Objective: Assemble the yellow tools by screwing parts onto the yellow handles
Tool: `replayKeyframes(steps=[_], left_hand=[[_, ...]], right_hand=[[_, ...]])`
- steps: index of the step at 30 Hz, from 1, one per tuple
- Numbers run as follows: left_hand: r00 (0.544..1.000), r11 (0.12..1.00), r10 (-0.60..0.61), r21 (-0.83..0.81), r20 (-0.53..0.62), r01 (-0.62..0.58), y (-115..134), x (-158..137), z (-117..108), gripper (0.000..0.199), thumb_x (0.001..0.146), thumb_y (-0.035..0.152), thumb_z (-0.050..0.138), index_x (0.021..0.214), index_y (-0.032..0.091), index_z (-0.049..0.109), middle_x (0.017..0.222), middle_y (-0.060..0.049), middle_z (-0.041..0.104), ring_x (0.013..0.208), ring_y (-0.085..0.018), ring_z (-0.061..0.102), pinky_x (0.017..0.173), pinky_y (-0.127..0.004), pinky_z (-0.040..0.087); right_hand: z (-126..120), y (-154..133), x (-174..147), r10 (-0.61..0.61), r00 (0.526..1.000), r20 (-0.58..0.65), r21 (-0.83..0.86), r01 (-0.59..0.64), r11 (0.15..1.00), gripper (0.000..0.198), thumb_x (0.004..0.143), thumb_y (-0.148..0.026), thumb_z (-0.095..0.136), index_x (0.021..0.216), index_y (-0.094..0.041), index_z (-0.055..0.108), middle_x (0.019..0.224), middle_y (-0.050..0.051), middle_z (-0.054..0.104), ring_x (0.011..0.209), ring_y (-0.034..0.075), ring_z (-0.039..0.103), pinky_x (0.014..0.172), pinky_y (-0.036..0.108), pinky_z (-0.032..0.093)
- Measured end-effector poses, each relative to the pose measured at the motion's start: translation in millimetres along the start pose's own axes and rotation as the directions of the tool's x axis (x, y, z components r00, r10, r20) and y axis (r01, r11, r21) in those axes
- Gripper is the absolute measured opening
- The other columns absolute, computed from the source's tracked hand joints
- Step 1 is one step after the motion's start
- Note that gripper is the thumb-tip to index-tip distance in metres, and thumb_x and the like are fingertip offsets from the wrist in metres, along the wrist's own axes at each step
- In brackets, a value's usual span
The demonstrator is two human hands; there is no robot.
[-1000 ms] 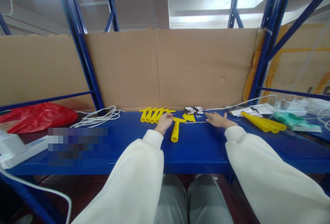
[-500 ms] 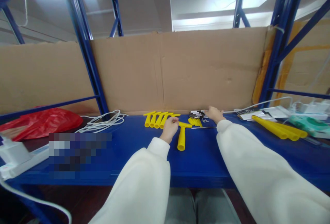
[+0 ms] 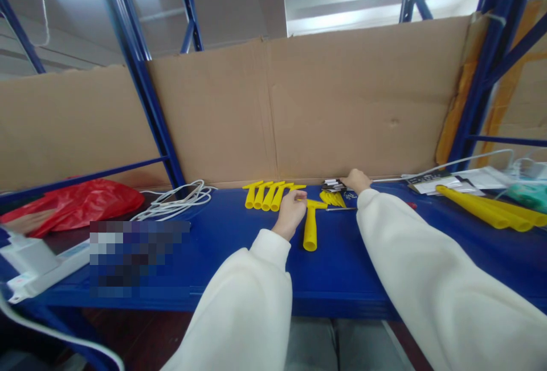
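Observation:
Near the middle of the blue shelf, my left hand (image 3: pixel 291 212) is closed in a pinch at the left end of the crossbar of a yellow T-shaped handle (image 3: pixel 310 233). The handle lies with its round, open end toward me. Further back, my right hand (image 3: pixel 358 180) has its fingers bunched beside a small pile of black-and-white pieces (image 3: pixel 332 183); what they grip is hidden. In front of that pile lie several flat yellow pieces (image 3: pixel 332 199). A thin metal rod (image 3: pixel 341 209) runs just below them, partly behind my right sleeve. Several matching yellow T-shaped handles (image 3: pixel 267 197) stand in a row behind my left hand.
Yellow tubes (image 3: pixel 487 211) lie at the right, near flat packets (image 3: pixel 444 183). At the left are a coiled white cable (image 3: pixel 179 201), a red plastic bag (image 3: pixel 94 203) and a white power strip (image 3: pixel 70 257). A cardboard panel (image 3: pixel 342 103) closes the back between blue posts.
The view has shifted, so the shelf items appear slightly further right. My right hand has drawn in lower beside the black-and-white pile. My left hand stays at the T-shaped handle.

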State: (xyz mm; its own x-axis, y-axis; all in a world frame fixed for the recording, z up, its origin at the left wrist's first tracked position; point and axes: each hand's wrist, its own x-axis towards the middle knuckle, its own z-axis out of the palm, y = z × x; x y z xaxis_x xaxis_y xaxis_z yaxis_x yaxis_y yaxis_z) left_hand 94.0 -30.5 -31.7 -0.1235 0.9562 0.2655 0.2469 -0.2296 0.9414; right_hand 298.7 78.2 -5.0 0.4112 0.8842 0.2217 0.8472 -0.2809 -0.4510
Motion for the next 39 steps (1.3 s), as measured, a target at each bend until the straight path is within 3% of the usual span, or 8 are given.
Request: replayKeyframes(steps=[7,14,19,23,28,30,33,39], left_hand=[[1.000,1.000,-0.012,0.010,-0.018,0.013,5.7,-3.8,-0.6,0.024,0.076,-0.002,0.055,0.088,0.012,0.070,0.107,-0.012,0.073,0.104,-0.023,0.067,0.091,-0.035,0.055],[0.999,0.999,0.030,0.045,-0.034,-0.029,2.8,0.7,-3.8,0.023,0.077,0.000,0.055,0.089,0.012,0.070,0.105,-0.011,0.073,0.103,-0.022,0.068,0.088,-0.033,0.056],[0.993,0.983,0.102,0.162,-0.062,-0.091,-3.3,10.2,-5.7,0.021,0.081,0.004,0.054,0.090,0.013,0.070,0.101,-0.009,0.074,0.103,-0.021,0.068,0.093,-0.035,0.054],[0.975,0.943,0.198,0.290,-0.097,-0.163,-7.1,15.2,-6.9,0.018,0.080,0.005,0.056,0.084,0.013,0.071,0.095,-0.010,0.075,0.096,-0.021,0.069,0.095,-0.035,0.052],[0.950,0.891,0.301,0.381,-0.088,-0.247,-10.8,17.1,-8.6,0.017,0.080,0.005,0.057,0.083,0.016,0.070,0.091,-0.007,0.075,0.089,-0.020,0.070,0.090,-0.033,0.053],[0.945,0.874,0.317,0.410,-0.081,-0.259,-10.3,16.6,-9.4,0.016,0.080,0.006,0.058,0.083,0.016,0.070,0.092,-0.008,0.075,0.089,-0.020,0.070,0.091,-0.032,0.053],[0.943,0.857,0.327,0.441,-0.065,-0.267,-8.6,14.9,-10.3,0.017,0.080,0.005,0.057,0.083,0.016,0.070,0.093,-0.009,0.075,0.089,-0.020,0.070,0.090,-0.032,0.053],[0.932,0.831,0.360,0.472,-0.048,-0.296,-8.6,13.7,-10.1,0.022,0.078,0.003,0.055,0.084,0.017,0.071,0.091,-0.007,0.076,0.088,-0.019,0.070,0.089,-0.031,0.054]], right_hand=[[-6.5,5.7,-5.2,-0.021,0.992,-0.121,0.091,0.032,0.995,0.044,0.088,-0.036,0.053,0.120,-0.007,0.064,0.124,0.026,0.064,0.121,0.036,0.059,0.104,0.052,0.039],[-14.8,17.1,-13.7,0.001,0.940,-0.341,0.376,0.135,0.917,0.045,0.089,-0.040,0.051,0.122,-0.010,0.056,0.120,0.022,0.065,0.115,0.032,0.059,0.097,0.041,0.045],[-13.7,29.7,-16.6,0.049,0.907,-0.419,0.649,0.262,0.715,0.049,0.086,-0.035,0.054,0.130,-0.013,0.043,0.125,0.015,0.061,0.115,0.022,0.058,0.098,0.033,0.046],[-15.7,41.5,-21.7,0.175,0.938,-0.298,0.867,0.189,0.462,0.053,0.082,-0.027,0.061,0.129,-0.018,0.038,0.124,0.011,0.060,0.113,0.019,0.061,0.093,0.031,0.051],[-19.8,56.8,-29.8,0.175,0.977,-0.118,0.992,0.110,0.055,0.028,0.076,-0.020,0.069,0.094,-0.023,0.047,0.092,0.001,0.069,0.095,0.016,0.069,0.081,0.028,0.057],[-21.2,60.6,-32.5,0.165,0.984,-0.065,0.996,0.074,-0.050,0.029,0.072,-0.014,0.071,0.083,-0.022,0.046,0.081,-0.002,0.068,0.090,0.015,0.070,0.079,0.026,0.057],[-24.0,61.4,-37.1,0.184,0.983,-0.003,0.994,0.024,-0.110,0.025,0.074,-0.011,0.069,0.078,-0.021,0.047,0.077,-0.001,0.069,0.091,0.015,0.071,0.080,0.026,0.057],[-28.0,55.6,-44.8,0.141,0.990,0.020,0.995,-0.006,-0.098,0.015,0.081,-0.010,0.064,0.078,-0.020,0.053,0.081,0.002,0.070,0.095,0.014,0.070,0.080,0.024,0.057]])
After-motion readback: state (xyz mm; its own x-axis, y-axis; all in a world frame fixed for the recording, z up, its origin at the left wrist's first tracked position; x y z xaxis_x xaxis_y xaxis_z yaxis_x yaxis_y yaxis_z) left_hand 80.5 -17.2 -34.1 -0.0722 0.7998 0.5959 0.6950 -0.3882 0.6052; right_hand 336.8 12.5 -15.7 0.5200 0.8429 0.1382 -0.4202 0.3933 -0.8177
